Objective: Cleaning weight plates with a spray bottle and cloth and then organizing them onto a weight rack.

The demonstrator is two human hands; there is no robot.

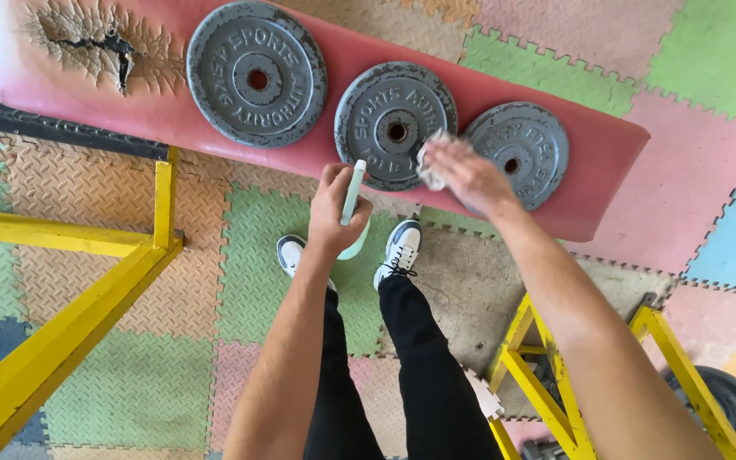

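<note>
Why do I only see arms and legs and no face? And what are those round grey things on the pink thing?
The camera sits on the person's head and looks straight down, so you see only their own arms, black trousers and white shoes. There is no machine here, just two bare hands.

The pink thing is a padded bench, torn at one end. Three round grey metal weight plates lie flat on it: a large plate, a middle plate and a smaller plate.

The left hand holds a pale green spray bottle. The right hand presses a crumpled white cloth at the spot between the middle and smaller plates.

Yellow metal frames stand on a floor of coloured foam mats.
</note>
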